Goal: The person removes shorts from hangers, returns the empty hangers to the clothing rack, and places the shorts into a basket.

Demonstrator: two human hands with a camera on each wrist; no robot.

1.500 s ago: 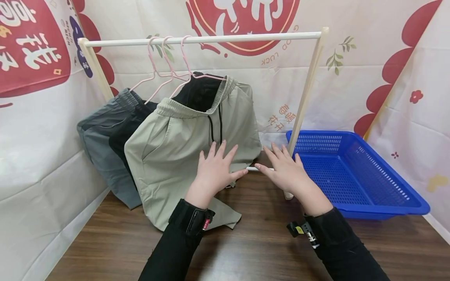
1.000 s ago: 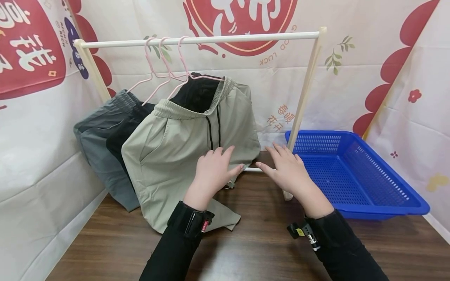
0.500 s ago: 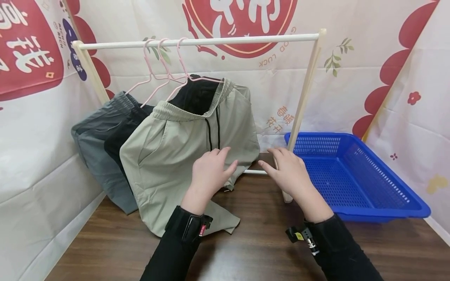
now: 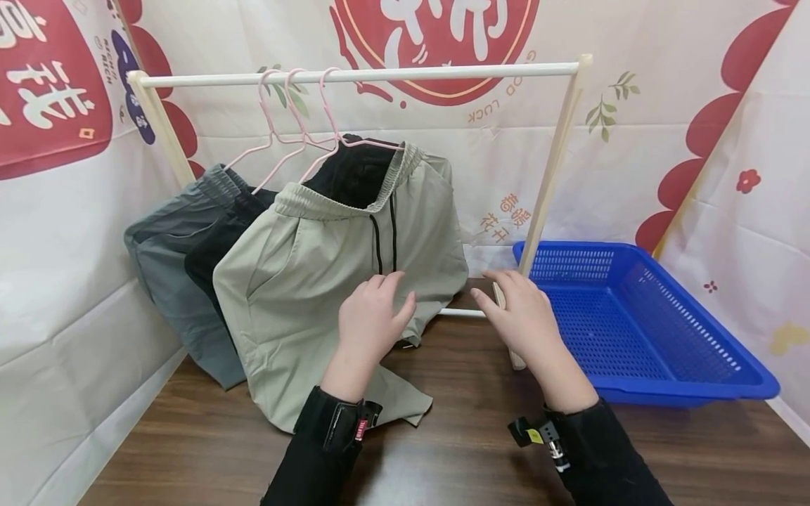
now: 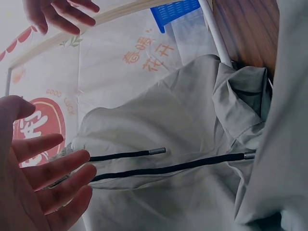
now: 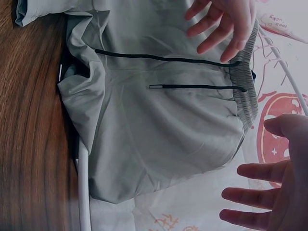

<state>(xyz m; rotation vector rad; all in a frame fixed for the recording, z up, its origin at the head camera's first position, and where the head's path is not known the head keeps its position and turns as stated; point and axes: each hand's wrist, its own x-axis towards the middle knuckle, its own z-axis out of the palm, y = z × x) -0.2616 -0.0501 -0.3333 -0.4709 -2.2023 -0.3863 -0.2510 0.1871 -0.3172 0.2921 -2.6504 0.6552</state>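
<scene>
Pale grey-green drawstring shorts (image 4: pixel 342 281) hang from a pink hanger (image 4: pixel 329 105) at the front of a row, their lower part reaching the table. Behind them hang a black garment (image 4: pixel 205 270) and a slate-grey one (image 4: pixel 177 246), each on a pink hanger. My left hand (image 4: pixel 370 320) is in front of the pale shorts, fingers loosely bent, holding nothing. In the left wrist view its fingers (image 5: pixel 62 168) are apart from the cloth. Between the shorts and the basket, my right hand (image 4: pixel 525 316) hovers with relaxed fingers, also holding nothing, before the rack's right leg.
A white-barred rack (image 4: pixel 443 72) with wooden legs carries the hangers. To the right a blue perforated basket (image 4: pixel 633 309) sits on the brown wooden table (image 4: pixel 468 450). Printed cloth (image 4: pixel 481 169) encloses the back and sides.
Both hands have drawn back slightly toward me, and the left has also shifted left. Their spread fingers have relaxed into a loose bend. The garments and basket stay in place.
</scene>
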